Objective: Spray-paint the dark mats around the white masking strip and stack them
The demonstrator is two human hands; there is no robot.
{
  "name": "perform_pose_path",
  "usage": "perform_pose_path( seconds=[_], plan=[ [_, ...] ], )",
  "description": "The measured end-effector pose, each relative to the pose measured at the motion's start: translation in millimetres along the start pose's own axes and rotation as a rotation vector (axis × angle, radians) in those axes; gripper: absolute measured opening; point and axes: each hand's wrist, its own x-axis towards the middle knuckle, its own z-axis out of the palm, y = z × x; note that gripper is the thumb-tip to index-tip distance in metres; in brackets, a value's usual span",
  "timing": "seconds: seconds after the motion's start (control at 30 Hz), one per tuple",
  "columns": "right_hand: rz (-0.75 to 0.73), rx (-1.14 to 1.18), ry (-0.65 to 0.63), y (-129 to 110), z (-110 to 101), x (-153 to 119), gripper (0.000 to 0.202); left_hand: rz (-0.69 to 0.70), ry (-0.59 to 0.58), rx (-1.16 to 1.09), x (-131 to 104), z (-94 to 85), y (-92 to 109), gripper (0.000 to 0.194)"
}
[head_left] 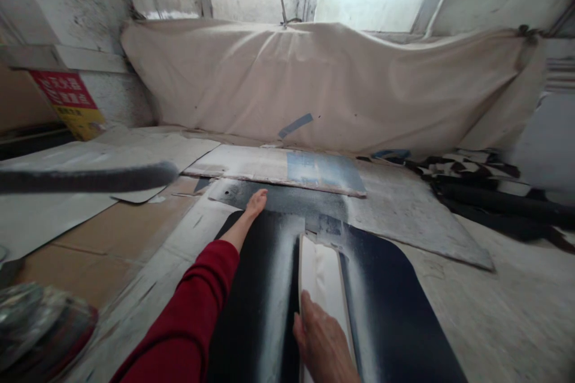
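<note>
A large black sheet with rounded far corners and whitish sprayed bands lies in front of me. Along its middle runs a long off-white strip with a wrinkled surface. My right hand is on the near part of this strip, thumb at its left edge and fingers bent over it. My left hand, below a red sleeve, reaches to the sheet's far left edge. Its fingers point away from me and are partly hidden, so their grip is unclear.
Behind the sheet lie flat boards, one with a blue patch. A beige cloth hangs across the back. At left are a blurred dark bar and a stained round container. Dark scraps and rolls lie at right.
</note>
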Motion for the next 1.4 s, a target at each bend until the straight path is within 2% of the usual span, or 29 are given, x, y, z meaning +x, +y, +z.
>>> perform_pose_path(
  seconds=[0.07,0.1,0.17,0.23,0.33,0.43,0.53,0.7,0.83,1.0,1.23,1.4],
  plan=[
    [0.004,-0.004,0.013,2,-5,-3,0.041,0.009,0.074,0.014,-17,-15.7,-10,0.035],
    [-0.001,-0.011,0.021,4,-6,-4,0.041,0.012,0.101,0.031,-32,-23.9,-18,0.035],
    [-0.008,-0.03,0.034,8,-6,-6,0.04,0.013,0.143,0.066,-77,-40.3,-40,0.039],
    [-0.005,-0.055,0.037,9,-7,-8,0.04,-0.005,0.176,0.109,-132,-54.7,-66,0.043],
    [0.01,-0.089,0.03,3,-8,-10,0.041,-0.069,0.206,0.16,-207,-68.4,-102,0.045],
    [0.01,-0.113,0.031,-7,-8,-11,0.04,-0.122,0.191,0.173,-248,-71.6,-122,0.046],
    [0.004,-0.14,0.036,-15,-4,-10,0.037,-0.173,0.162,0.155,-256,-69.2,-128,0.049],
    [-0.007,-0.184,0.071,-19,6,-10,0.033,-0.271,0.106,0.092,-246,-69.7,-130,0.055],
    [0.016,-0.219,0.092,-21,10,-12,0.03,-0.325,0.082,0.018,-241,-78.8,-140,0.048],
    [0.056,-0.235,0.15,-25,19,-12,0.032,-0.246,0.051,-0.097,-246,-80.3,-147,0.039],
    [0.03,-0.259,0.233,-25,34,-11,0.036,-0.193,0.145,-0.177,-260,-72.4,-147,0.045],
    [0.037,-0.277,0.285,-28,39,-10,0.033,-0.17,0.159,-0.228,-266,-72.8,-144,0.042]
  ],
)
